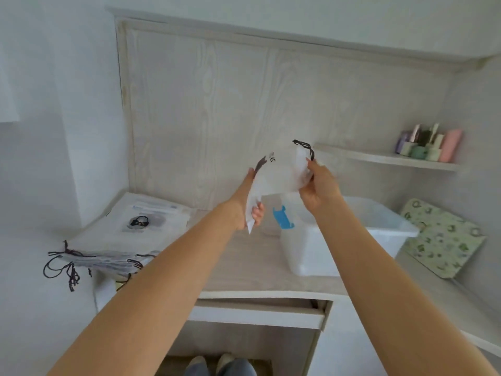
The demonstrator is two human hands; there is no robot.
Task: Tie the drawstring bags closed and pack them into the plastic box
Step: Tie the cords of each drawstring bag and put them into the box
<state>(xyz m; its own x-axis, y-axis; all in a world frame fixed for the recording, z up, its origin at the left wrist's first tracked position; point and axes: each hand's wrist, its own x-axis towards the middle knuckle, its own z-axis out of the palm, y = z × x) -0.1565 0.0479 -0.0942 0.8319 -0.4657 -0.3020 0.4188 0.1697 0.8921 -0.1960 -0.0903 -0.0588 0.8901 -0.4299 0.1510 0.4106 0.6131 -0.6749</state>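
Note:
I hold one white drawstring bag (280, 173) up in the air over the desk, between both hands. My left hand (250, 203) grips its left edge, fingers curled round the fabric. My right hand (318, 185) pinches its right end, where the dark drawstring (306, 147) loops out above my fingers. A second dark cord end shows at the bag's upper left. The clear plastic box (379, 229) with a blue latch stands on the desk just below and to the right of the bag. A stack of several more bags (122, 234) lies at the desk's left, cords hanging over the edge.
The desk (244, 264) has a wood-grain back panel and an open drawer slot below its front edge. A small shelf (393, 158) at the right holds several bottles. A green patterned pad (444, 240) leans to the right of the box.

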